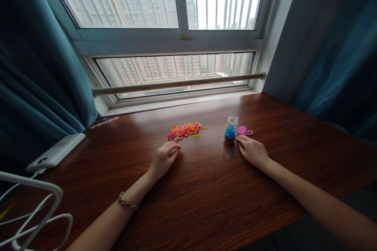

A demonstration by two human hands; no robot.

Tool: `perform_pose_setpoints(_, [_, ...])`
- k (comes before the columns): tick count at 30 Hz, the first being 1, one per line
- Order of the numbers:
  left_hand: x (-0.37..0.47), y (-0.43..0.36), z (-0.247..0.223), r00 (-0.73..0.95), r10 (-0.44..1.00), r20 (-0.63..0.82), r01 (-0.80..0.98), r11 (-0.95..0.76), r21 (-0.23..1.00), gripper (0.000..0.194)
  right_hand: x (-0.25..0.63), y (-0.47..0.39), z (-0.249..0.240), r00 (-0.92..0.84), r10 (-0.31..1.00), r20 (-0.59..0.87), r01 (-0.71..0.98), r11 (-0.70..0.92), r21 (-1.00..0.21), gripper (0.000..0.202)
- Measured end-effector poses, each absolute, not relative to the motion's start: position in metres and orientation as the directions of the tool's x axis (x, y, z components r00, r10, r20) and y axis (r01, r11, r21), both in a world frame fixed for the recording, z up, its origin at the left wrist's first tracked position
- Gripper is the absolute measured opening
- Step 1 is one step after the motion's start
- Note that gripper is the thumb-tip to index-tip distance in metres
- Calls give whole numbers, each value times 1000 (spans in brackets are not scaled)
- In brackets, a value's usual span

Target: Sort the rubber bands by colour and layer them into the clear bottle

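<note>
A small clear jar [232,120] stands upright on the wooden table, with a clump of blue rubber bands [230,133] in its lower part. My right hand [252,151] rests just right of the jar, fingertips pinched at its side, where a bit of blue band shows. One loose blue rubber band [231,152] lies in front of the jar. Behind my right fingers sits a pink lid with a loop [242,130]. My left hand [163,160] is on the table before a pile of pink, red and yellow rubber bands [186,131], thumb and fingers together; what they hold, if anything, is hidden.
A white power bank [55,152] with a cable lies at the table's left edge. White tubing or thick cable [55,192] loops at the lower left. A window with a rail [179,84] is behind the table [188,204], and blue curtains [38,59] hang at both sides.
</note>
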State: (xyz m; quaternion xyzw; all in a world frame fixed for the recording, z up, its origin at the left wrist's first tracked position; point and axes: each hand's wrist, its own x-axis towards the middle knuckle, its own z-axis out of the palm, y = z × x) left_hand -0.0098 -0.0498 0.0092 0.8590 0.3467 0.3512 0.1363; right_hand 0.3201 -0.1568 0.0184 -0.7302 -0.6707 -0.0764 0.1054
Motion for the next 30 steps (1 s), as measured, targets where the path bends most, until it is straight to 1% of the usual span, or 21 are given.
perform_pose_setpoints(3, [-9, -50, 9, 529, 684, 502, 496, -729, 472, 15, 321, -161, 18, 104, 959, 265, 994, -89, -69, 28])
perform_pose_setpoints(6, [-10, -50, 9, 532, 687, 496, 500, -727, 471, 15, 318, -168, 18, 125, 948, 293, 988, -92, -123, 27])
perform_pose_setpoints(8, [-10, -50, 8, 530, 691, 491, 505, -723, 472, 15, 313, -173, 17, 118, 947, 298, 981, -64, -184, 27])
perform_pose_setpoints(11, [-10, -50, 8, 529, 696, 486, 497, -718, 488, 15, 304, -175, 15, 62, 954, 294, 964, 18, -264, 22])
perform_pose_setpoints(14, [-10, -50, 8, 525, 702, 481, 484, -712, 509, 16, 300, -173, 13, 34, 952, 305, 953, 61, -296, 18])
perform_pose_setpoints(20, [-10, -50, 9, 514, 705, 488, 487, -709, 510, 15, 303, -168, 10, 43, 943, 329, 918, 92, -386, 8])
perform_pose_setpoints(22, [-10, -50, 9, 514, 705, 488, 491, -709, 507, 15, 302, -169, 9, 40, 940, 340, 904, 111, -414, 8])
perform_pose_setpoints(26, [-11, -50, 9, 520, 707, 479, 497, -707, 504, 15, 301, -169, 21, 37, 908, 418, 862, 183, -473, 10])
perform_pose_setpoints(30, [-11, -50, 9, 521, 705, 481, 505, -709, 492, 15, 310, -156, 65, 189, 809, 557, 824, 178, -538, 16])
